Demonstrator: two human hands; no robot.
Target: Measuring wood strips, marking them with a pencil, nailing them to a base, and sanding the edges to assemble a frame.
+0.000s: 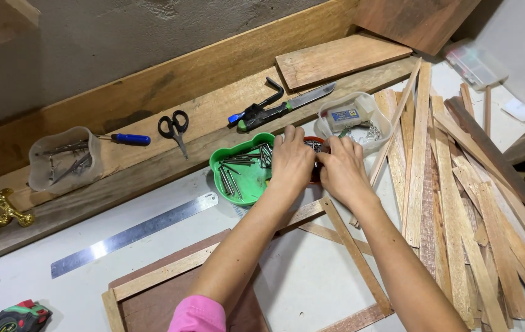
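Head view. The left hand (pixel 292 161) and the right hand (pixel 341 167) meet side by side over a small red container (pixel 315 145) of nails, which is largely hidden beneath them; only its far rim and some nail heads show between the knuckles. The fingers of both hands curl down into it, but whether they pinch any nail cannot be told.

Just left of the left hand, touching the red container, stands a green plastic tub (pixel 242 169) holding long nails. Just beyond the right hand sits a clear plastic tub (pixel 354 120) with a small box and screws in it.

Farther beyond the hands, on a wooden plank (pixel 213 104) along the wall, lie a knife with a green and black handle (pixel 284 106), black-handled scissors (pixel 174 127) and a blue-handled screwdriver (pixel 128 139), the last beside a translucent tub (pixel 66 158) of tools.

To the right of the right hand a heap of thin wooden strips (pixel 459 203) covers the white table (pixel 299 276).

Nearer the person than the hands, beneath the forearms, lies a frame of wooden slats (pixel 351 246). A steel ruler (pixel 133 233) lies well to the left of the left hand, and a tape measure (pixel 19 316) sits at the near left corner.
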